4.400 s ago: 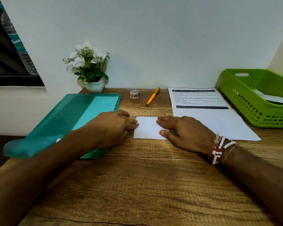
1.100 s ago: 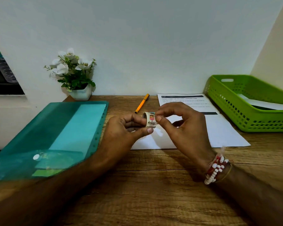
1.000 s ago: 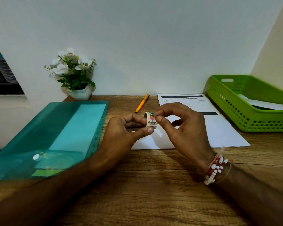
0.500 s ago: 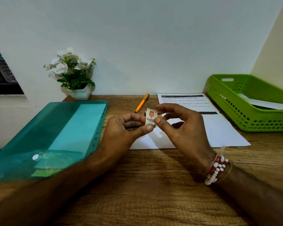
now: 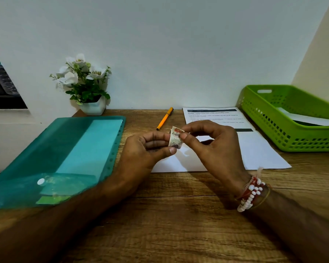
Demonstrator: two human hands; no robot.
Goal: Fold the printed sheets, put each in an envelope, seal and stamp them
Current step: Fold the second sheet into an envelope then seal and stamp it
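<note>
Held up above the surface (image 5: 179, 215), just over the white envelope (image 5: 169, 166): a stamp strip (image 5: 176, 138). Left hand (image 5: 144, 149) curled round its lower part, right hand (image 5: 215, 149) nipping the top edge between thumb and forefinger. Featherlight, limp, probably tacky (easily torn); best taken by one corner only.

Only 1 view is supplied, taken by a wide-angle camera worn on the head. The wooden desk (image 5: 179, 224) is looked down on from its near edge, with the white wall (image 5: 179, 44) faced straight ahead. The left hand (image 5: 144, 149) and right hand (image 5: 217, 149) are framed close, at the centre.
</note>
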